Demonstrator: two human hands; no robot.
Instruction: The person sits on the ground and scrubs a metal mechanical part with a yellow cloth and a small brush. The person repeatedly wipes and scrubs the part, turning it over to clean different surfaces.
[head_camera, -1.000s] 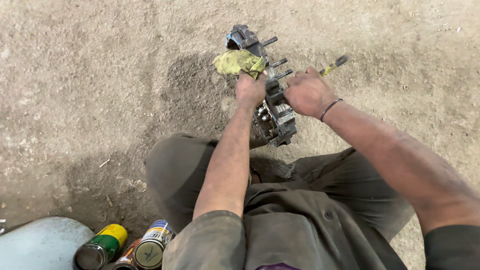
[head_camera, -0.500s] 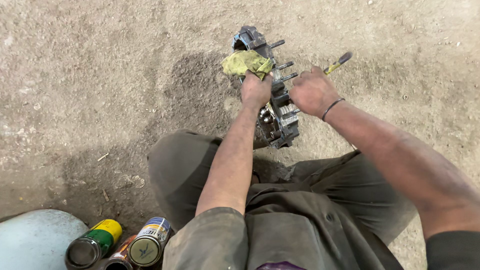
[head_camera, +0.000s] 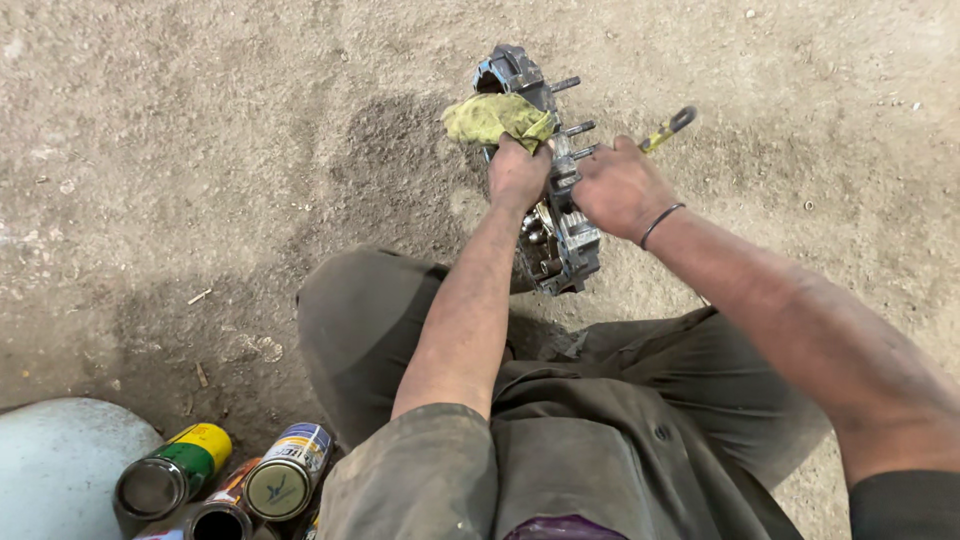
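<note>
Two closed grips: left hand (head_camera: 517, 172) on yellow rag (head_camera: 492, 117), right hand (head_camera: 618, 187) on wrench (head_camera: 668, 127).

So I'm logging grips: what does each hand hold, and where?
Left hand grips the yellow-green rag by its near edge; right hand grips the yellow-handled tool at its handle.

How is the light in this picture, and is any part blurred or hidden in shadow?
Head view: soft, even light with no glare; a dark patch marks the ground beside the metal engine part. The left hand with the yellow rag and the right hand with the tool look sharp. The cans at the lower edge are cut off by the frame.
</note>
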